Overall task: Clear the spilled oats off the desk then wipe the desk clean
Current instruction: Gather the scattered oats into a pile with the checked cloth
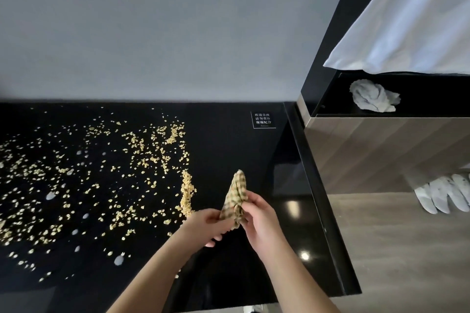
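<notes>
Black glossy worktop [254, 160], oats [114, 173] scattered left and centre, right side bare, and left hand [203, 223] and right hand [259, 221] both pinch the checked cloth [235, 198] — sweeping barely begun.

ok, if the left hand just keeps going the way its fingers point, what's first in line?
The left hand already grips the checked cloth, fingers pointing right at the right hand. So cloth first, then that hand; depth between them is hard to judge.

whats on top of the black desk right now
Scattered oats and a few pale droplets lie on the desk, plus a small printed label. Whatever lies beneath both hands and the checked cloth is hidden.
</notes>
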{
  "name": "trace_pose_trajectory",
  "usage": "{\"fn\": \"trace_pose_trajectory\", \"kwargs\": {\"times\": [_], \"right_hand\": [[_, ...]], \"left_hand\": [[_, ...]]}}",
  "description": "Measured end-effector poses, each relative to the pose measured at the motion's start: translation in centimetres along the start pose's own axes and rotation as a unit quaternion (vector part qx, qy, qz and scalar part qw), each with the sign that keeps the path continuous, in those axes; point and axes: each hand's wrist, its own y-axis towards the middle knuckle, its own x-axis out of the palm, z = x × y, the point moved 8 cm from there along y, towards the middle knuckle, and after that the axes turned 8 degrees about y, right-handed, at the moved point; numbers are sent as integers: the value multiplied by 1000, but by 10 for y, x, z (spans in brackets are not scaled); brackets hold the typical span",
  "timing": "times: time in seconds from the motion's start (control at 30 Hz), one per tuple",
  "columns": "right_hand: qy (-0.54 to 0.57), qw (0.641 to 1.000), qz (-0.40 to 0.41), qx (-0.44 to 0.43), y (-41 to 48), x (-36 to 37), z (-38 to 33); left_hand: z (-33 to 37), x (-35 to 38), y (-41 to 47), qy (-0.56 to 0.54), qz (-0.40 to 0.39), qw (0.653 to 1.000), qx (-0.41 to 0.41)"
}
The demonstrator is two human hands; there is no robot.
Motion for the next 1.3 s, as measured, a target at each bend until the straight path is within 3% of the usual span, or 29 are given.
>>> {"fn": "trace_pose_trajectory", "kwargs": {"times": [0.13,0.27,0.37,0.43,0.63,0.77,0.87,0.93,1.0,1.17,1.3], "right_hand": [[-40,998,-35,25,29,2,-29],[-53,991,-105,59,57,7,-53],[-82,991,-97,38,74,11,-66],[-98,993,-65,18,87,11,-69],[-177,981,-79,-21,113,26,-76],[-312,931,-63,-176,150,21,-120],[-450,841,-31,-297,182,14,-167],[-530,761,-8,-375,203,14,-195],[-593,694,3,-409,231,15,-213],[-705,617,-20,-348,297,16,-216],[-736,561,10,-379,307,14,-210]], "left_hand": [[15,-5,33,-47,84,995,-34],[29,-5,58,-178,122,976,-16],[43,4,69,-400,111,909,41],[57,6,74,-489,109,860,95],[77,-11,102,-488,252,825,132],[83,-40,139,-495,281,812,129],[90,-71,177,-388,319,858,105],[106,-98,203,-227,366,897,96],[135,-118,227,-64,397,910,104],[201,-127,274,149,441,862,199],[238,-97,319,306,411,816,267]]}}
